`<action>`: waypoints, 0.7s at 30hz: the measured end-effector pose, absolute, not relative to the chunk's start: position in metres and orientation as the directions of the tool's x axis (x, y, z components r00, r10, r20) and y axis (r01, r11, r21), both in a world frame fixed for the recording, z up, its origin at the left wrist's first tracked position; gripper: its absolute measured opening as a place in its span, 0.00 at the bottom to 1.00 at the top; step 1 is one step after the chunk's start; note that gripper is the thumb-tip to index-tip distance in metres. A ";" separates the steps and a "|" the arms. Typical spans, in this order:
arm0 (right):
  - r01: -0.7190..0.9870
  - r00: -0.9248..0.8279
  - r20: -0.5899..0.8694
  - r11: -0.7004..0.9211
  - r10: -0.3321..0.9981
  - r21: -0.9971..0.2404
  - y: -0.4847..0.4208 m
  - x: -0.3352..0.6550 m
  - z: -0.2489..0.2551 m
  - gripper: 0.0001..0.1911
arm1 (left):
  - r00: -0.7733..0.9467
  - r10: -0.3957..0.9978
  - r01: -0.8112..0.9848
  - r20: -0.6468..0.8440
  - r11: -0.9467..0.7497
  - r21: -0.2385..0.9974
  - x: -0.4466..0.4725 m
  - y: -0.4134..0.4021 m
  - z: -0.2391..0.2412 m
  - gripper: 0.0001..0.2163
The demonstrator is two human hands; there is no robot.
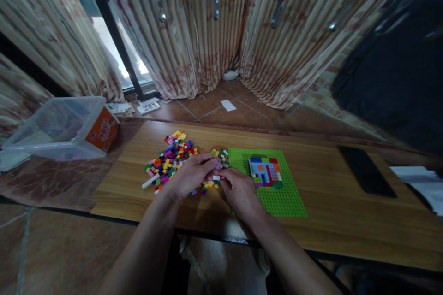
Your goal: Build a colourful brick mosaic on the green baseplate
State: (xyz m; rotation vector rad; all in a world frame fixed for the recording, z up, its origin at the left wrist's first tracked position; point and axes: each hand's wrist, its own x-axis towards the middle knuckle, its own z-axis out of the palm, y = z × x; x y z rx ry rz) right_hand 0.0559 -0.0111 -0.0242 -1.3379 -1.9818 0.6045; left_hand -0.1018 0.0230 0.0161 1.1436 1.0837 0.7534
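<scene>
Head view. Green plate (277,193) lies flat on a wood table (328,212), w/ a low multi-colour build (266,171) pressed onto its far-left part. L hand (192,173) and R hand (240,191) meet just off the plate's left edge, palms down. Fingers of both curl in, tips nearly touching over a small pale brick (217,178). Can't tell if either hand actually pinches it or only rests on it. R wrist crosses the plate's near-left corner. Loose bricks (171,156) spread left of the plate, partly under the L hand, w/ a few more at the plate's far-left corner.

Handling, as I judge it: the bricks are tiny hard plastic, v. light, stiff and smooth-sided. They look easy to flick away or drop, but not fragile. Best hold is thumb + forefinger on two opposite side walls, studs up. The plate looks thin and light and prob. slides on the wood if pushed sideways.

Surface: the table top is smooth wood-grain, flat, w/ a dark front edge. A dark phone (367,170) lies well right of the plate. Well left of the plate, past the table end, sits a clear plastic bin (55,126) w/ an orange box (102,133) against it.

Room: dim. Beyond the plate is a tiled floor (214,101) w/ a white paper (228,105) on it, then striped curtains (194,41). A window (114,50) far left shows daylight. A dark cloth (391,64) hangs far right.
</scene>
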 end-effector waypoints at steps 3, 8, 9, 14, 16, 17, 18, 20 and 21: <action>0.609 -0.236 0.287 0.371 0.929 -0.701 -0.012 0.058 -0.020 0.14 | 0.320 0.906 0.048 -0.276 0.276 0.960 -0.099 0.022 0.016 0.14; 0.581 -0.081 0.332 0.315 0.940 -0.750 -0.016 0.066 -0.009 0.12 | 0.299 0.910 0.021 -0.288 0.296 0.955 -0.095 0.021 0.017 0.14; 0.566 -0.056 0.329 0.301 0.943 -0.767 -0.016 0.067 -0.007 0.12 | 0.303 0.907 0.010 -0.293 0.304 0.953 -0.094 0.021 0.017 0.13; 0.480 -0.065 0.270 0.268 0.961 -0.836 -0.016 0.066 -0.004 0.13 | 0.360 0.889 0.008 -0.284 0.301 0.954 -0.086 0.020 0.015 0.11; 0.470 -0.070 0.267 0.267 0.961 -0.841 -0.016 0.066 -0.004 0.12 | 0.397 0.879 0.015 -0.265 0.283 0.959 -0.083 0.019 0.015 0.10; 0.468 -0.066 0.269 0.268 0.961 -0.842 -0.016 0.066 -0.003 0.12 | 0.410 0.875 0.016 -0.259 0.277 0.961 -0.082 0.019 0.015 0.10; 0.466 -0.060 0.271 0.267 0.961 -0.844 -0.016 0.066 -0.003 0.11 | 0.419 0.871 0.017 -0.255 0.273 0.962 -0.081 0.019 0.015 0.10; 0.459 -0.052 0.275 0.268 0.960 -0.847 -0.016 0.069 -0.002 0.10 | 0.426 0.869 0.014 -0.252 0.272 0.962 -0.080 0.019 0.015 0.10; 0.458 -0.048 0.274 0.265 0.960 -0.849 -0.017 0.072 -0.002 0.10 | 0.424 0.869 0.011 -0.254 0.275 0.961 -0.080 0.019 0.015 0.10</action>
